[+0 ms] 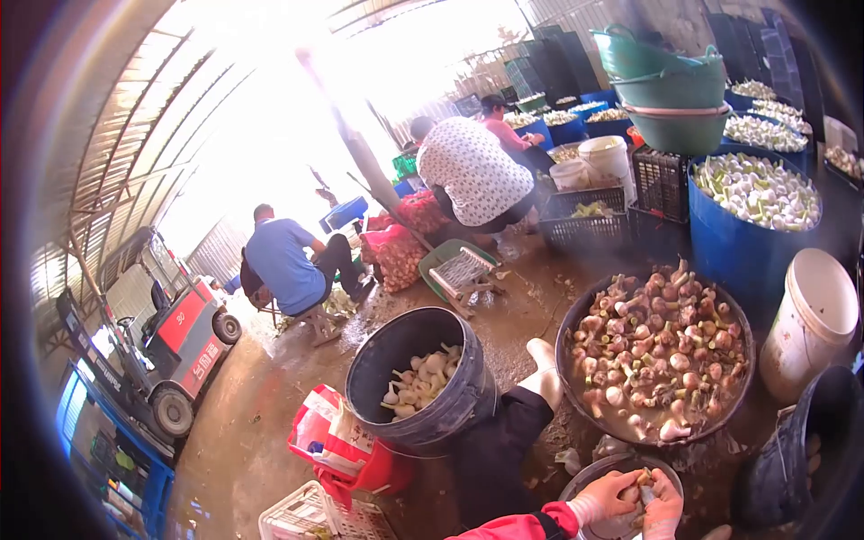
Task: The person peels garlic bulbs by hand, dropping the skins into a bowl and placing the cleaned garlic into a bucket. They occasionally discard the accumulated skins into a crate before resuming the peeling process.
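Over a small basin (576,484) at the bottom of the view, my left hand (608,495) and my right hand (664,506) are close together, fingers closed around a garlic bulb (644,480). Fingers hide most of the bulb. A pink-red sleeve with a dark band covers my left forearm. Just beyond the hands stands a wide round tub (565,387) heaped with brownish, unpeeled garlic bulbs (661,346). Left of my outstretched leg, a dark bucket (432,425) leans slightly and holds whitish garlic bulbs (423,382).
A white bucket (785,360) and a blue barrel of garlic (720,247) stand at the right. Stacked green tubs (675,94) rise behind. A red-and-white bag (333,432) and white crate (301,513) sit lower left. Several people sit farther off; a red forklift (184,337) stands left.
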Motion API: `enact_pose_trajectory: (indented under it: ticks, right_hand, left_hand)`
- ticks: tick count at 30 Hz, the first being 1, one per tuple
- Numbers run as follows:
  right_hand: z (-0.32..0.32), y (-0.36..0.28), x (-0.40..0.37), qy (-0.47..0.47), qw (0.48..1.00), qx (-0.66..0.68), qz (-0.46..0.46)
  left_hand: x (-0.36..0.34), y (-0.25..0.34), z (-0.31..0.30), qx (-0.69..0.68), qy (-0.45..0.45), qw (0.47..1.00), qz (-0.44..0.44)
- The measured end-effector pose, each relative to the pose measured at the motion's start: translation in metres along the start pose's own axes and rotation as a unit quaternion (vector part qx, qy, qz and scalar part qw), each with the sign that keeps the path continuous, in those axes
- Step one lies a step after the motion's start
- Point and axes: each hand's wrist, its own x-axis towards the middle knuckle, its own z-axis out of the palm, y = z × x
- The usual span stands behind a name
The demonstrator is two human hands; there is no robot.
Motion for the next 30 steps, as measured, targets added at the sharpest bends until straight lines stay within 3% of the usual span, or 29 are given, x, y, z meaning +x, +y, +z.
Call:
enact_pose_trajectory:
  ticks: [2,4,5,8,10,12,14,18,21,24,25,26,28,30]
  right_hand:
    - [0.005,-0.02,-0.011,-0.019,0.999,-0.032,-0.026]
    - [0.007,-0.024,-0.017,-0.002,0.982,-0.169,-0.085]
    - [0.009,-0.024,-0.021,-0.004,0.982,-0.168,-0.088]
    - [0.008,-0.017,-0.021,0.049,0.964,-0.235,-0.11]
    - [-0.001,0.001,-0.014,0.089,0.946,-0.281,-0.135]
    - [-0.009,0.008,-0.008,0.078,0.957,-0.248,-0.131]
    - [-0.009,0.007,-0.001,0.022,0.995,-0.019,-0.092]
    - [-0.012,0.008,-0.004,-0.008,0.988,-0.096,-0.124]
    - [-0.012,0.016,-0.003,0.024,0.979,-0.158,-0.128]
    - [-0.02,0.026,0.004,0.007,0.988,-0.121,-0.1]
    - [-0.017,0.009,-0.005,0.007,0.988,-0.121,-0.099]
    - [-0.01,-0.026,-0.023,-0.003,0.988,-0.122,-0.097]
    - [0.003,-0.063,-0.036,-0.008,0.988,-0.123,-0.095]
    - [0.009,-0.073,-0.041,-0.025,0.996,-0.023,-0.082]
  left_hand:
    - [-0.004,0.003,0.004,0.013,0.029,0.999,0.008]
    - [-0.01,0.008,0.01,0.076,0.067,0.995,0.017]
    - [-0.016,0.027,0.006,0.119,0.059,0.991,-0.029]
    - [-0.023,0.052,0.011,0.211,0.053,0.974,-0.068]
    - [-0.022,0.045,0.021,0.22,0.068,0.972,-0.041]
    - [-0.024,0.051,0.014,0.213,0.027,0.976,-0.029]
    - [-0.019,0.044,0.011,0.174,0.027,0.984,-0.028]
    - [-0.022,0.047,0.0,0.148,0.031,0.988,-0.02]
    - [-0.017,0.042,0.008,0.196,-0.028,0.978,-0.059]
    - [-0.01,0.015,0.018,0.194,0.016,0.981,0.001]
    - [-0.009,0.009,0.012,-0.126,-0.06,0.986,-0.094]
    - [-0.009,0.005,0.008,-0.431,-0.129,0.875,-0.179]
    - [-0.017,0.005,0.007,-0.644,-0.064,0.737,-0.196]
    - [-0.018,0.014,-0.002,-0.67,-0.068,0.704,-0.223]
